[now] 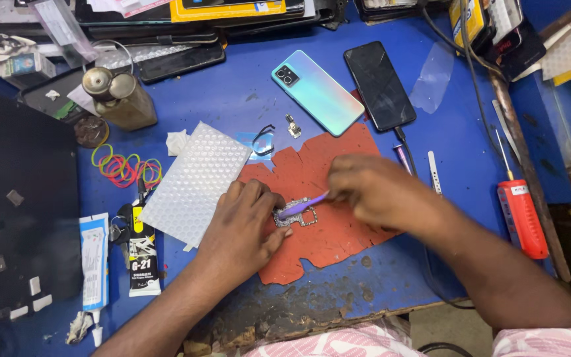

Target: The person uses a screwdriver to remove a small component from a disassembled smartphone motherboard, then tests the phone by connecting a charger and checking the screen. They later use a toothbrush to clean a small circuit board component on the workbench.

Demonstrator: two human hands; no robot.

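My left hand (242,231) pins the small board (295,217) by its edge on the red mat (325,238), at 6 o'clock from the phone (317,91), and my right hand (381,192) pinches the purple tool (302,207) closed; the board seems light, thin, fragile.

Bright, even light is falling from above, casting only soft shadows; the right hand (378,192) is blurring with motion; glare is glinting off the pale blue phone (317,92).
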